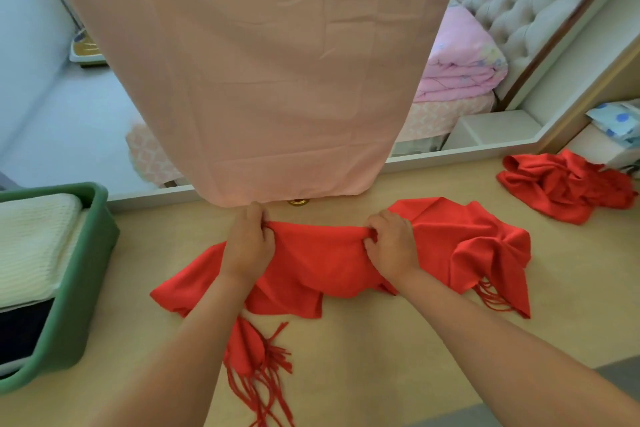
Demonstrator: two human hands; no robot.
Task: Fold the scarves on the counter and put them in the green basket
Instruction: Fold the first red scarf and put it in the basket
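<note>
With our left hand (250,240) and right hand (391,242) both pinching the red scarf's (322,267) far edge, we risk a crooked fold — its bunched right end could drag.

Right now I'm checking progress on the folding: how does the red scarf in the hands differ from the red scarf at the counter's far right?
The held scarf is stretched across the middle of the counter, pinched by the left hand and right hand; the far scarf lies untouched. The held scarf shows fringe; the far scarf is a crumpled heap showing none. Both are red and outside the green basket.
</note>
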